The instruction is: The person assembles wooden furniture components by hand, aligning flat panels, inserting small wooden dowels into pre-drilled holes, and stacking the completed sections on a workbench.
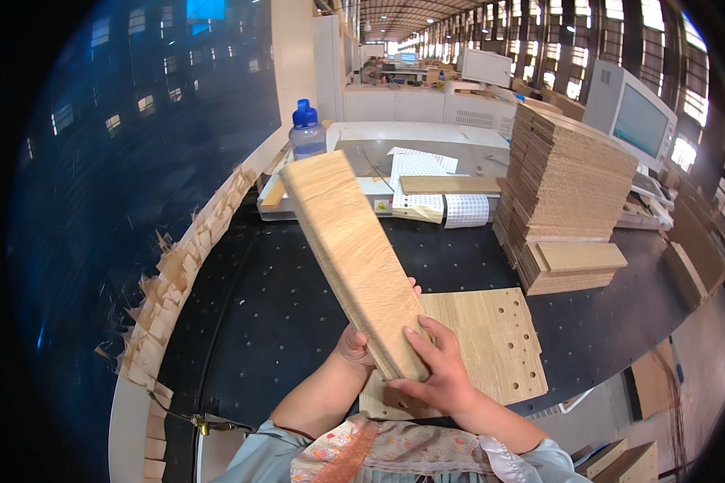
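A narrow stack of wood-grain boards is held tilted above the table, its far end raised toward the upper left. Layer lines run along its long side. My left hand grips it from the left and underneath, with fingertips showing past its right edge. On the near right corner lies my right hand, thumb and fingers pressed against the boards. Beneath them, wood-grain panels with drilled holes lie flat on the black table, partly hidden by my hands and the boards.
At the right stands a tall stack of boards, with a short board at its front. Behind are a blue-capped bottle, label sheets and a loose board. A dark panel with a torn tape edge borders the left.
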Demonstrator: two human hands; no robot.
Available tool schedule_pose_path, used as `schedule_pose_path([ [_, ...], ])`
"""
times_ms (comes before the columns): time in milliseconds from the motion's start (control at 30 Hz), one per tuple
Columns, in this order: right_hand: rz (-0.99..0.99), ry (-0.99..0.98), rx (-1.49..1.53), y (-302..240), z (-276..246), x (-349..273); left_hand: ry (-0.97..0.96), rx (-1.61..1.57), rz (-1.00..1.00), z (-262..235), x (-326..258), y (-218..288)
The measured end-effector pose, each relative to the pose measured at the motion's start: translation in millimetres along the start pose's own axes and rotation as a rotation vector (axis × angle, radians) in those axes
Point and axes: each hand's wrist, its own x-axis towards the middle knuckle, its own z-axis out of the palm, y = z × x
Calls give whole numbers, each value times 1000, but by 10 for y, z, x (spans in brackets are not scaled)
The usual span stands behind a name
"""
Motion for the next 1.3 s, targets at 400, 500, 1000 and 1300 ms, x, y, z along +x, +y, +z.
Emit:
schedule_pose_path([
  [400, -47, 86, 133, 20, -34, 29, -341, -270, 39, -214, 42, 115],
  [500, 199, -14, 340, 149, -7, -83, -402, -267, 50, -207, 78, 134],
  [1000, 523, -364, 1490, 85, -30, -198, -267, -296, 115, -242, 183, 298],
  [1300, 519, -347, 1519, 137, -26, -242, -193, -349, 109, -229, 249, 294],
])
